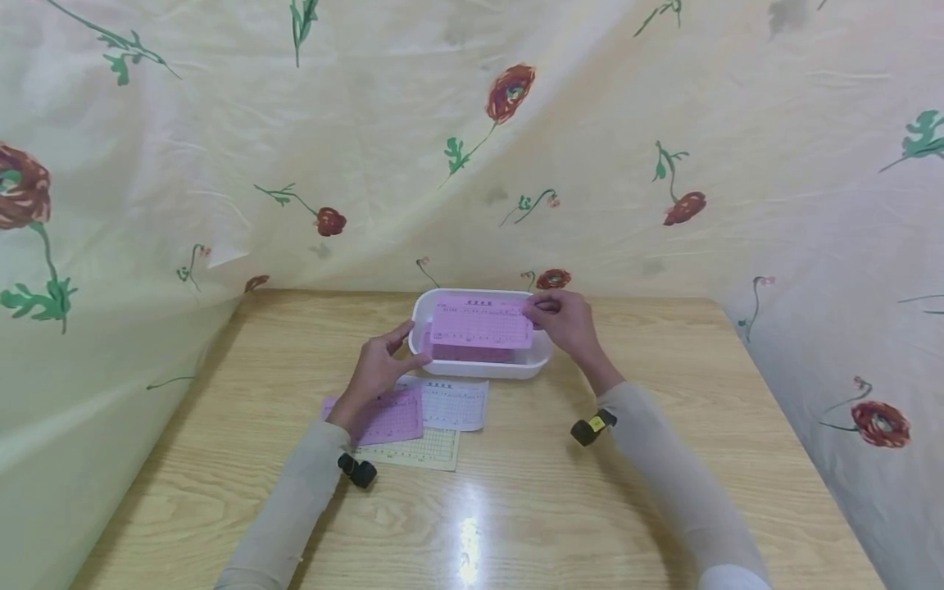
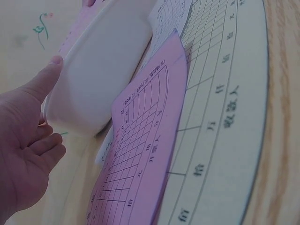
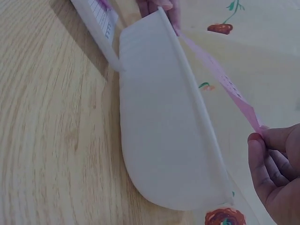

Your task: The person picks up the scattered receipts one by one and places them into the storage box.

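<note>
I see the right hand point(image 1: 568, 324) pinching the pink slip point(image 1: 479, 324) by its right end, over the white tray point(image 1: 487, 371). The slip's long axis runs left to right, along the tray's, its printed heading on the far edge. The left hand point(image 1: 376, 365) grips the tray's left end. Loose slips point(image 1: 453, 406) crowd the near rim; I have open table point(image 1: 664, 352) rightward, while the floral cloth point(image 1: 398, 221) bounds the far side
</note>
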The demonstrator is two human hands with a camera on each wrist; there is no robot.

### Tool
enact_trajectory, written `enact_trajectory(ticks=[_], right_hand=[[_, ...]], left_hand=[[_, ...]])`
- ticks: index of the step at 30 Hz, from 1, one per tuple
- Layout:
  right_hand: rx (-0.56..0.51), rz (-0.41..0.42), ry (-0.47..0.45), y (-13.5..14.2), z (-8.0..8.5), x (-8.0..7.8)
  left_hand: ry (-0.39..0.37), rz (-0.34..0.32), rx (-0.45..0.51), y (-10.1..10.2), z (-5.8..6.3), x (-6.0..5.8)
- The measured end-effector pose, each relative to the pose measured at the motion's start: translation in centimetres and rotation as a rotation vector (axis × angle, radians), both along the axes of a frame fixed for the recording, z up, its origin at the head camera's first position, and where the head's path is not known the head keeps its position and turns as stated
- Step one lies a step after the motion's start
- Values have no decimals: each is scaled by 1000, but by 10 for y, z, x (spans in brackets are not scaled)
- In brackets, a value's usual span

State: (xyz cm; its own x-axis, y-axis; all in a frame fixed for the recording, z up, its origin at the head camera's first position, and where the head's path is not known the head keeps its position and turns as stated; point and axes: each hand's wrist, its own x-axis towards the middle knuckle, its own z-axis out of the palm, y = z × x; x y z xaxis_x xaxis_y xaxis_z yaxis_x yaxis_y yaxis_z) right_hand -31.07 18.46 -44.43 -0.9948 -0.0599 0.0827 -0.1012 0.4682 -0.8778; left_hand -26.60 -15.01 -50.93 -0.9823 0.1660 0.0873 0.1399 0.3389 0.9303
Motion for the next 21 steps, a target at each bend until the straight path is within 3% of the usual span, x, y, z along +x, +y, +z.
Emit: enact_trajectory(ticks=[21], right_hand=[[134, 54, -35, -27, -17, -15]], left_hand=[[5, -11, -1, -1, 1, 0]])
